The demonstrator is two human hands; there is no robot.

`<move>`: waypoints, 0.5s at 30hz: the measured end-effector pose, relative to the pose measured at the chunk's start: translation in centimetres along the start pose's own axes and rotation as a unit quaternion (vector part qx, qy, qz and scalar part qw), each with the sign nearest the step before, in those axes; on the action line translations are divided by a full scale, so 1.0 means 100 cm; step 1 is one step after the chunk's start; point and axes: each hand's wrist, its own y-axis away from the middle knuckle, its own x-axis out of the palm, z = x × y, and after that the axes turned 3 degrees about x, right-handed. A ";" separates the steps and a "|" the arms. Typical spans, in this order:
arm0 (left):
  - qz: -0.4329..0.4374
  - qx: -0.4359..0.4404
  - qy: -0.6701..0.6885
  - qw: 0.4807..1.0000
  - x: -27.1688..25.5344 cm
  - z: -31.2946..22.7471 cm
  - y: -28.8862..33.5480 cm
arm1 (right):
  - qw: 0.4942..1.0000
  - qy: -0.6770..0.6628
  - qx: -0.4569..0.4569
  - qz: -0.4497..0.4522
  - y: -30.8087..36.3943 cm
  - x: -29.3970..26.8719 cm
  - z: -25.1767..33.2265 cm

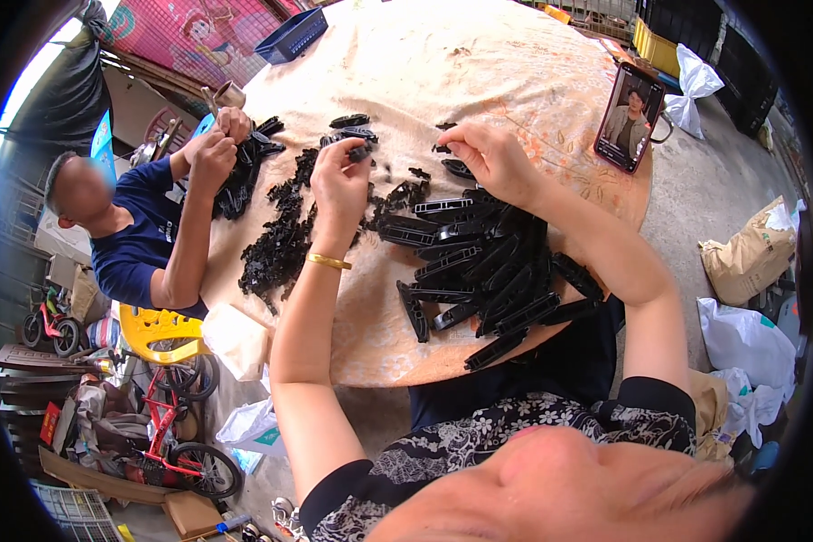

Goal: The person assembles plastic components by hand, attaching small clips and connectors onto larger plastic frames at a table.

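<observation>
My left hand [339,185], a gold bracelet on its wrist, is raised over the table with a black plastic part [359,154] gripped between thumb and fingers. To its right my right hand [497,163] is bent in a pinch, and a small black piece [442,148] shows at the fingertips. Below my right hand lies a large pile of long black plastic parts [479,257]. A heap of small black pieces [285,230] spreads left of my left wrist. Several black parts [350,120] lie just beyond my left hand.
A patterned cloth covers the round table [379,352]. Across the left side a co-worker [135,239] handles something over another black pile [244,176]. A phone [630,117] stands at the right edge, a blue basket [291,36] at the far left. Sacks [750,253] sit on the floor.
</observation>
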 end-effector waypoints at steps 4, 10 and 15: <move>-0.046 0.138 -0.116 0.983 -0.001 0.009 0.002 | 0.998 -0.042 0.056 0.001 0.002 -0.001 -0.002; 0.107 -0.153 0.398 0.898 0.015 -0.027 0.016 | 0.972 -0.161 0.165 0.030 0.005 0.001 0.003; 0.194 -0.225 0.536 0.790 0.026 -0.033 0.032 | 0.989 -0.124 0.083 0.013 0.006 -0.003 0.021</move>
